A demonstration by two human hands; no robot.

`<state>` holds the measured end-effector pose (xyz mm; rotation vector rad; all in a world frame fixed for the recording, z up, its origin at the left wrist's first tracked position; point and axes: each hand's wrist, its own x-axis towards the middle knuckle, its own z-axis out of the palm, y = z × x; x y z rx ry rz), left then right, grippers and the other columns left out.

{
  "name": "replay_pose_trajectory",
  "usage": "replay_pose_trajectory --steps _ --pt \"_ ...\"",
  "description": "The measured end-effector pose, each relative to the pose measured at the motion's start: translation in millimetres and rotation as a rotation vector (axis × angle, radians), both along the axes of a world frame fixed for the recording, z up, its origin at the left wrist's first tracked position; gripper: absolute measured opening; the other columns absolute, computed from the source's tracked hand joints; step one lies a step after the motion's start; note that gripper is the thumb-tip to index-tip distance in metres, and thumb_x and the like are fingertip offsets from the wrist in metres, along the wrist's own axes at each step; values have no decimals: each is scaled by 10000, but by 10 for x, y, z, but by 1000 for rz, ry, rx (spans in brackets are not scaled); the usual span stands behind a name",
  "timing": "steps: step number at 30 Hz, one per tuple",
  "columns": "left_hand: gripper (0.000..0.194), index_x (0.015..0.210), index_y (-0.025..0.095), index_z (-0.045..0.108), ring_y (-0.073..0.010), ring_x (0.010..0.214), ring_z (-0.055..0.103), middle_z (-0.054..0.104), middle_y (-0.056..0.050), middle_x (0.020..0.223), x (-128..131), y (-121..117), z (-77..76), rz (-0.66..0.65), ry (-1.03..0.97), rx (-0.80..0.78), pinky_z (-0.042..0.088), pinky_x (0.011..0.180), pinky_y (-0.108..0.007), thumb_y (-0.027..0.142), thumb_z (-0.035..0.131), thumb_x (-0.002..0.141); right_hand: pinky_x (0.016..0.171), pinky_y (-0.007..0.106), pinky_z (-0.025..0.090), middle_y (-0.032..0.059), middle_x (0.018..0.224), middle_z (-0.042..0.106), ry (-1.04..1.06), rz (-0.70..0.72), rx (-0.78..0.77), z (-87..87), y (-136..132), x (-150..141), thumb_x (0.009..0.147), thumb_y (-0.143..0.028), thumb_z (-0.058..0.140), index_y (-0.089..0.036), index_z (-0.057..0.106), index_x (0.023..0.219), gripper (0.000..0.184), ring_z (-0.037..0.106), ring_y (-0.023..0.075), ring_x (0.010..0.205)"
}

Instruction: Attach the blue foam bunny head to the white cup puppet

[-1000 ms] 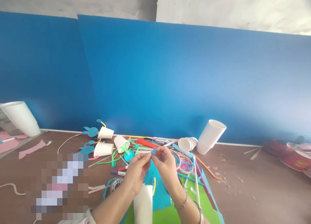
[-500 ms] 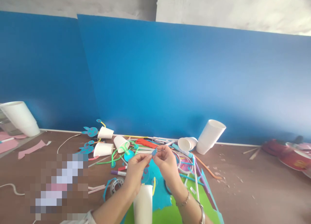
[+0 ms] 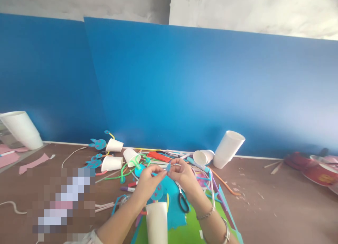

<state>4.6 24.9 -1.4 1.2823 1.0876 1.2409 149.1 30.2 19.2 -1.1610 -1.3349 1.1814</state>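
Note:
Between the fingertips of both hands is a small blue paper piece. My left hand pinches it from the left, and my right hand pinches it from the right. Below them stands a white paper cup with a yellow straw piece at its side and a blue round paper face above it, partly hidden by my left hand. Black-handled scissors lie on blue paper under my right hand. Green paper lies beneath.
Paper cups with blue rabbit faces lie at the back left. A red tool, straws and markers clutter the middle. Stacked white cups lean by the blue partition. Paper scraps and a red container are at right.
My right hand has moved slightly right and down, so the scissors now show more. The blue piece has turned a little between my fingers and stays pinched.

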Motion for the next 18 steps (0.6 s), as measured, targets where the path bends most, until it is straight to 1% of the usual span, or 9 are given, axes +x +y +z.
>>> replay_pose_trajectory --steps 3,4,6,8,10,14,18 --pt "241 672 142 579 -147 752 511 557 -55 835 -3 37 -64 29 93 215 372 623 -227 375 584 730 541 202 309 -34 648 547 -59 23 27 13 -5 6 592 -212 661 -129 469 972 433 450 75 562" --pt "231 670 143 577 -156 794 514 557 -57 847 -6 45 -79 40 110 266 377 669 -237 363 568 740 571 213 336 -15 684 560 -93 14 42 20 -9 2 594 -229 664 -121 489 964 423 473 88 602" --pt "231 675 143 573 -158 815 507 550 -51 842 -15 48 -89 51 119 306 372 720 -251 359 545 755 620 233 357 12 715 555 -195 3 72 38 -19 -6 624 -287 657 -105 542 880 334 479 104 656" --pt "253 684 141 575 -151 799 494 539 -46 845 -26 35 -72 38 98 271 363 716 -252 381 545 757 601 234 328 13 675 507 -296 18 86 60 -34 -8 677 -356 620 -102 562 754 272 426 94 631" --pt "294 679 136 578 -148 794 486 535 -44 839 -39 17 -35 0 55 198 356 706 -249 419 551 754 560 234 275 4 638 457 -340 56 70 82 -49 3 715 -408 583 -106 549 696 305 358 81 591" --pt "340 721 130 603 -153 820 496 559 -39 814 -59 -1 45 -87 -23 79 358 747 -251 460 529 758 549 235 239 -1 636 425 -341 102 44 113 -67 31 725 -449 572 -113 520 701 340 323 80 590" --pt "326 697 137 550 -132 721 451 510 -14 721 -58 -6 72 -85 20 22 354 681 -249 463 549 720 556 236 245 4 646 425 -395 123 63 122 -65 35 724 -431 553 -116 502 699 320 324 85 601"
